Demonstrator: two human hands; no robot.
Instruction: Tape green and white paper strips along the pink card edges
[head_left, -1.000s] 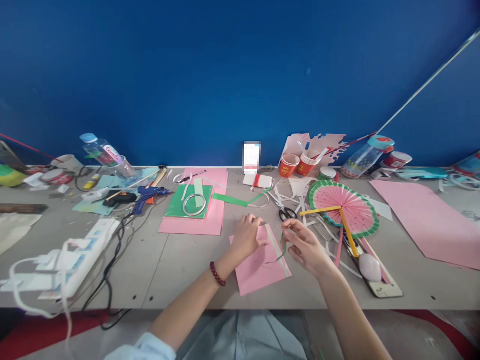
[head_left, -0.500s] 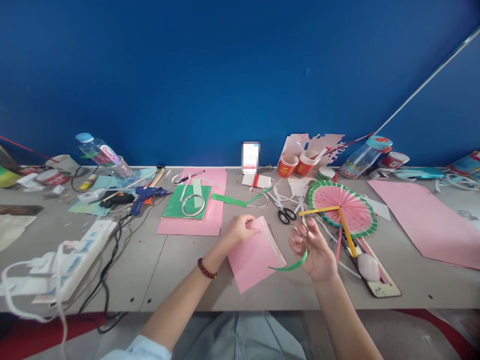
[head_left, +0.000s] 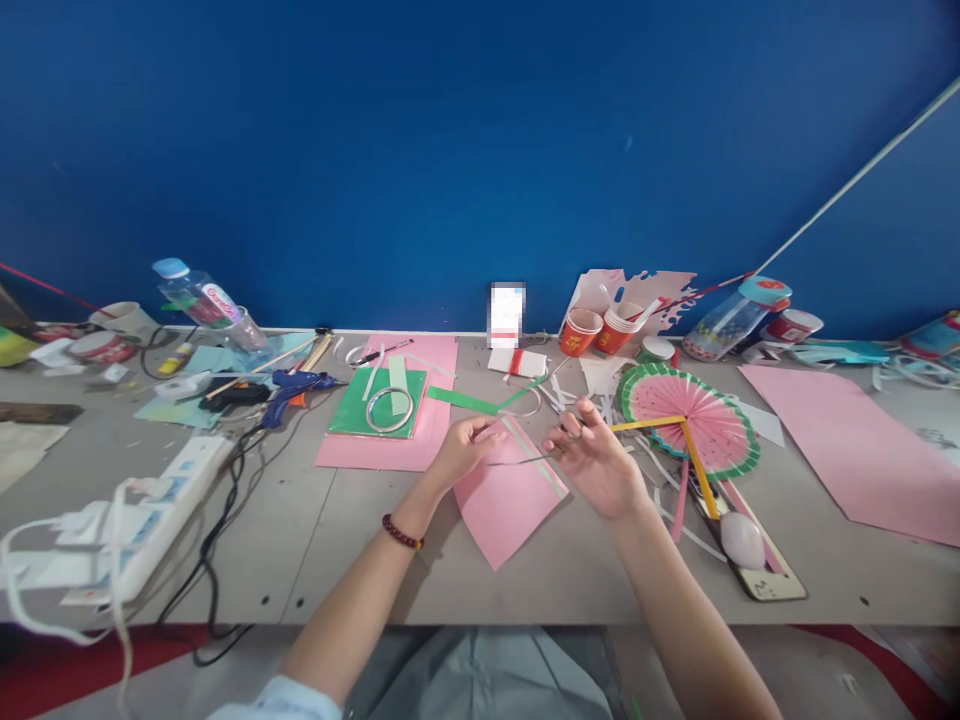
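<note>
A small pink paper sheet (head_left: 510,505) with a pale strip along its right edge lies on the grey table (head_left: 360,530) in front of me. My left hand (head_left: 465,448), a bead bracelet on its wrist, pinches the sheet's top corner. My right hand (head_left: 592,460) is raised just right of the sheet with curled fingers. It holds one end of a thin green paper strip (head_left: 525,459) that stretches across to my left hand. Black scissors lie behind my right hand, mostly hidden by it.
A watermelon paper fan (head_left: 690,415) with yellow sticks lies to the right, near red paper cups (head_left: 581,332) and a big pink sheet (head_left: 847,440). Green paper with a tape ring (head_left: 388,408), a glue gun (head_left: 300,385), a bottle (head_left: 206,300) and a power strip (head_left: 161,500) sit left.
My right hand swung the green strip from low beside the sheet up and left across its top. My left hand stayed on the sheet's corner; the sheet shifted slightly.
</note>
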